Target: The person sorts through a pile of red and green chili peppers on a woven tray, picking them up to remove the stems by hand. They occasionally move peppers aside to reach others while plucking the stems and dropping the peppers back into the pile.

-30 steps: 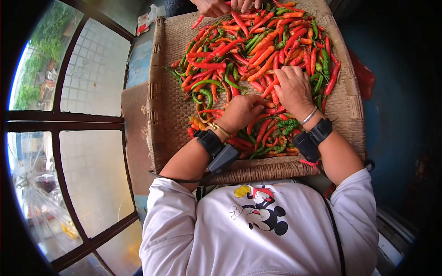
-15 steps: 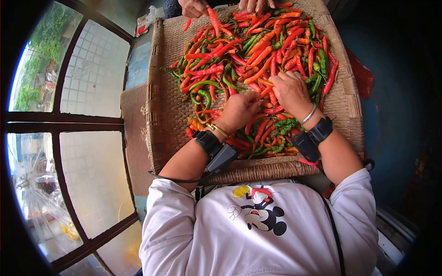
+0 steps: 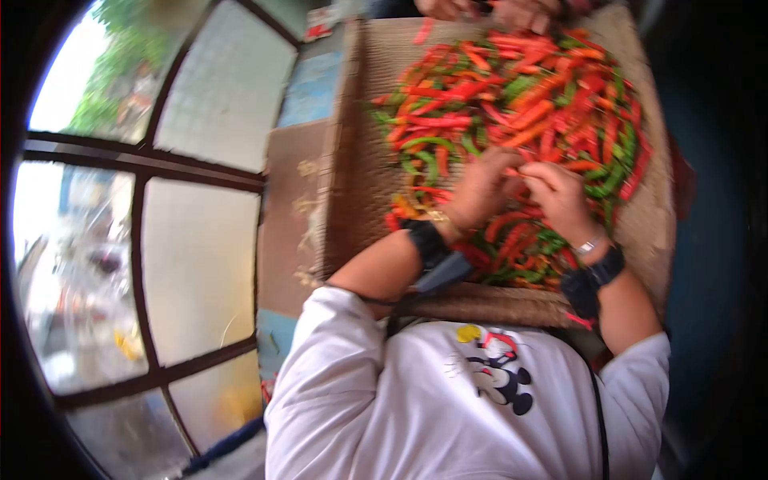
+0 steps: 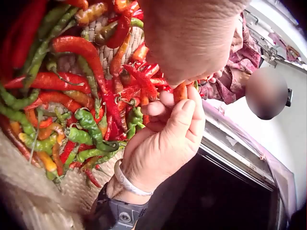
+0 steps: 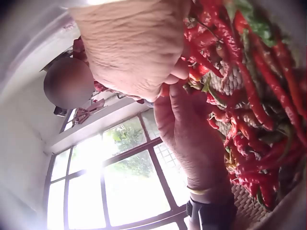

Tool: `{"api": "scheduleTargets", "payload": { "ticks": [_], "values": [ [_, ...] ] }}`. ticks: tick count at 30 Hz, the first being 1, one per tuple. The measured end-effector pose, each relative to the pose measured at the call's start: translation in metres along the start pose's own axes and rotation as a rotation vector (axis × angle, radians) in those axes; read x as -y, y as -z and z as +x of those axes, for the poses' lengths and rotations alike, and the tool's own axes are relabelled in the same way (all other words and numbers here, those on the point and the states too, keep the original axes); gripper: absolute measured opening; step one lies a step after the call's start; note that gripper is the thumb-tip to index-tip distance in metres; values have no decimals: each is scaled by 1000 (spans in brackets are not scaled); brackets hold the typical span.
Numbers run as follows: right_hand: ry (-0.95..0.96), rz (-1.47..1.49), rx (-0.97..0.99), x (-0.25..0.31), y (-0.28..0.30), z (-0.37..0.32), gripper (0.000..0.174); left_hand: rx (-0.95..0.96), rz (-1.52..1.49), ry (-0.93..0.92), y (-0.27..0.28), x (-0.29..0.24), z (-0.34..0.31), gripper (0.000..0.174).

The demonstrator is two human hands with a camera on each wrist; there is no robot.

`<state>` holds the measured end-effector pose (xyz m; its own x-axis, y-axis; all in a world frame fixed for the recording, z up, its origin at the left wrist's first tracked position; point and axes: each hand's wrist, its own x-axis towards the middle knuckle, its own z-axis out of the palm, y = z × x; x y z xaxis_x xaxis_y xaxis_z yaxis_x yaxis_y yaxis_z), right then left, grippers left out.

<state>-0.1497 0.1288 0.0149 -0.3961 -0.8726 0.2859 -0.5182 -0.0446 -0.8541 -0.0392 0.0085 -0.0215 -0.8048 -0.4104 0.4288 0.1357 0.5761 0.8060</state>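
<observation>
Together, our two hands meet on one small orange chili, raised just above the near half of the woven tray. Our right hand pinches it between thumb and curled fingertips, and our left hand closes on the same pod from the other side, fingers narrow and bunched. We judge this tip-to-tip grip suits so thin a pod, and holding it clear of the pile lets each hand work an end without snagging its neighbours.

Below, the chili heap of red, orange and green pods covers most of the tray, spread shallow rather than stacked, probably so that single pods can be seen and picked out. The tray's left part is bare weave.

At the tray's far edge another person's hands touch the same heap. Left of the tray stands a dark-framed window; at its near edge is our white shirt.
</observation>
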Motion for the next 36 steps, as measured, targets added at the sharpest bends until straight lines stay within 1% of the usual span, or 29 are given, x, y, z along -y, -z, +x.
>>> {"api": "scheduleTargets", "payload": {
  "ticks": [1,2,3,5,7,9,10,11,13,14,15,17,18,20,21,23,25,27,28,29,31,32,33,35,36],
  "values": [
    [15,-4,-11,0,-1,-1,9,-39,69,-72,1,0,1,21],
    [-36,-5,-3,-1,-2,-2,9,-37,59,-45,1,-1,0,22],
    [-38,48,-16,0,-4,-4,11,-16,38,-13,1,1,-2,22],
    [-58,98,-22,-11,-4,-9,14,-5,31,-29,4,-2,-4,22],
    [-118,180,-35,-14,-4,-11,17,8,23,-4,7,-7,-3,21],
    [-217,228,-45,-10,-2,-12,20,16,28,29,9,-10,-3,20],
    [-186,245,-41,-13,-1,-12,22,-51,15,-32,8,-9,-2,19],
    [-188,247,-32,-14,-1,-12,25,-71,-35,-28,9,-9,-1,18],
    [-176,316,-90,-11,-4,-12,29,-134,-52,-31,10,-8,1,16],
    [-175,306,-81,-16,-4,-13,32,-170,-57,-19,10,-8,1,15],
    [-150,322,-68,-16,-5,-12,33,-243,-23,-38,11,-10,2,12],
    [-27,92,-139,-27,-11,-9,34,-212,-195,200,12,-12,3,8],
    [-20,98,-135,-27,-12,-6,34,-218,-187,200,14,-18,5,8],
    [138,-138,-63,-25,-10,-2,29,-161,-791,516,16,-27,6,12],
    [142,-135,-63,-24,-7,-2,29,-163,-787,515,15,-27,5,12],
    [-234,78,264,-24,-2,-5,23,-104,-890,540,8,-23,4,16],
    [-224,47,286,-17,-5,-6,21,-87,-866,529,5,-15,2,17],
    [-376,207,323,-18,-10,-9,19,-38,-793,631,6,-11,0,18],
    [-383,235,331,-18,-12,-10,15,-40,-794,629,7,-11,1,18],
    [-382,235,333,-18,-14,-11,15,-47,-784,646,8,-11,2,18],
    [-392,173,406,-18,-15,-13,10,-57,-773,663,12,-9,6,19],
    [-403,154,397,-16,-16,-13,5,-112,-784,632,18,-7,11,18],
    [-404,155,398,-17,-16,-12,5,-167,-794,602,23,-5,17,18],
    [-179,-30,226,-21,-16,-9,5,-350,-927,464,38,-9,29,15],
    [-102,-148,192,-19,-11,-6,8,-391,-930,444,41,-1,34,16]
  ]
}}
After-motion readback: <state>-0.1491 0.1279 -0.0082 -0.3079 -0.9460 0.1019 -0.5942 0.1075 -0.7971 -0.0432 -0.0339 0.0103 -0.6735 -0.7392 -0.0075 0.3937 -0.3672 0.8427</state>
